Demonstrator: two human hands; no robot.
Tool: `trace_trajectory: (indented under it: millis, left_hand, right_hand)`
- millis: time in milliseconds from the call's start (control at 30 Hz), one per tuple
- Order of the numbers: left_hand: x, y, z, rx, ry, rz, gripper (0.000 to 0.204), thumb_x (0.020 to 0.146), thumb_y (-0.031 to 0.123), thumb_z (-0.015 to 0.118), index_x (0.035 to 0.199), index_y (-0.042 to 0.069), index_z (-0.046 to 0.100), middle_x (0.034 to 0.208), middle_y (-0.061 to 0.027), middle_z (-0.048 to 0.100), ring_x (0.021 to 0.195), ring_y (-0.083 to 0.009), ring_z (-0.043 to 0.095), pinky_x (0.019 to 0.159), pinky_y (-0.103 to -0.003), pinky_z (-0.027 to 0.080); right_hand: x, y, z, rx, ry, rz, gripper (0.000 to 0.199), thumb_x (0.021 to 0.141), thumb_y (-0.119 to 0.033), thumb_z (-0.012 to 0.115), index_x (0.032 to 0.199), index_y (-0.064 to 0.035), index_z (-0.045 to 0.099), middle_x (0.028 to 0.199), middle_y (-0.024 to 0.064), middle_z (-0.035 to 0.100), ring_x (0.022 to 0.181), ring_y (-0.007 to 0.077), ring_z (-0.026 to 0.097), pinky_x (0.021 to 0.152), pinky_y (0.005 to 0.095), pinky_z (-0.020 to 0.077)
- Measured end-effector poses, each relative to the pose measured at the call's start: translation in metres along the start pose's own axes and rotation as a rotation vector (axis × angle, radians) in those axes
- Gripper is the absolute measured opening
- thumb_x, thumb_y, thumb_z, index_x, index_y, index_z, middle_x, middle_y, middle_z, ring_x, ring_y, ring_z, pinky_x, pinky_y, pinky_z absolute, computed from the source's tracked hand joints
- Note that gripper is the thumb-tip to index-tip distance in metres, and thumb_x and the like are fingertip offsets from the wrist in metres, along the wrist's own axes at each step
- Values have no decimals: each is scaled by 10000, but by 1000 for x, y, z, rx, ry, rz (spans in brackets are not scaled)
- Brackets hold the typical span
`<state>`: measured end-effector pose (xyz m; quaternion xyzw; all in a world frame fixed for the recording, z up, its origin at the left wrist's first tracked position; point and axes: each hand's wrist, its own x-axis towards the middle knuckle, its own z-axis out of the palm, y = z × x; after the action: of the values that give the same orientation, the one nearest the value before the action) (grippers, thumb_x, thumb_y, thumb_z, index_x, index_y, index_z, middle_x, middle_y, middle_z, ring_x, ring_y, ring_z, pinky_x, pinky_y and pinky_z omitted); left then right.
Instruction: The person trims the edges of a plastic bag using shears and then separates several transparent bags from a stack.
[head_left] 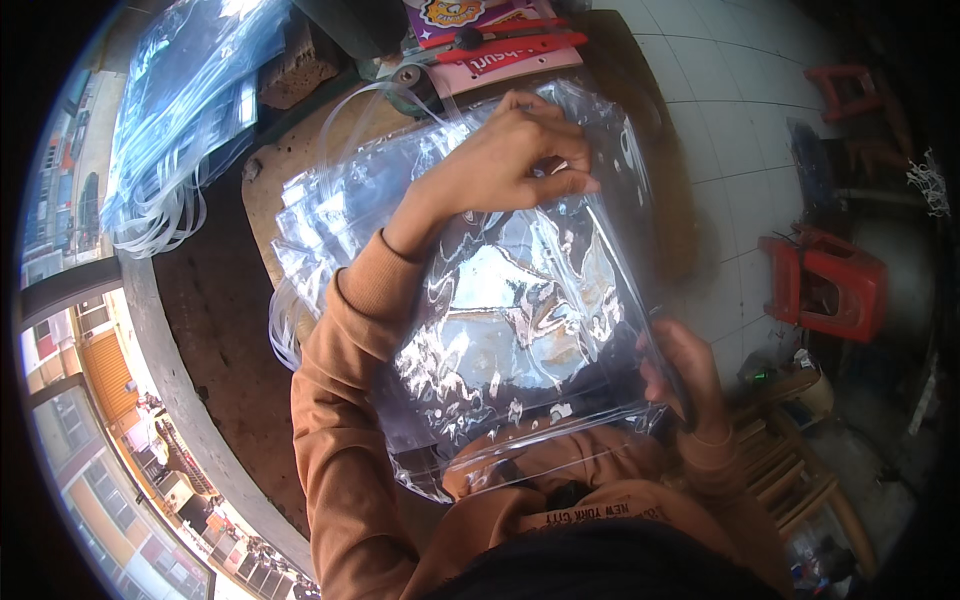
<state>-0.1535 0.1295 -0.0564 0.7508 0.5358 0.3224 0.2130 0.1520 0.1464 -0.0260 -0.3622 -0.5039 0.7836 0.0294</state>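
Observation:
A clear, shiny plastic bag (500, 330) lies on a pile of similar clear bags before me, its film creased and full of reflections. My left hand (530, 150) reaches across its far part, fingers bent, with thumb and fingertips pinching the film near the far right edge. Beside the bag's near right edge, my right hand (685, 370) is closed around a dark, narrow, curved thing (682, 395), whose kind I cannot make out. Pale strap handles (285, 320) stick out from the pile on the left.
The pile rests on a brown wooden table (262, 195). More clear bags with straps (185, 90) hang at the far left, beside a brick (300, 65). Red-handled tool (525, 43) and colourful packaging (480, 15) lie at the back. Red stools (835, 285) stand on the tiled floor, right.

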Motion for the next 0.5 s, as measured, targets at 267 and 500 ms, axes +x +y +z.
trace_trajectory:
  millis: [267,500]
  left_hand:
    - [2,-2,6,-59,148,94,231,794,260,660,657,90,583,620,-3,535,667,-164,519,770,-325,349]
    - [8,-2,7,-154,182,169,227,768,222,679,642,57,588,609,-26,555,575,-190,482,623,-320,379]
  right_hand:
    - [5,-3,0,26,-16,19,657,636,-304,843,1061,12,455,685,-47,462,643,11,382,547,145,282]
    - [3,-10,-4,20,-29,21,720,616,-349,851,1083,13,441,705,-38,457,655,25,395,590,153,307]
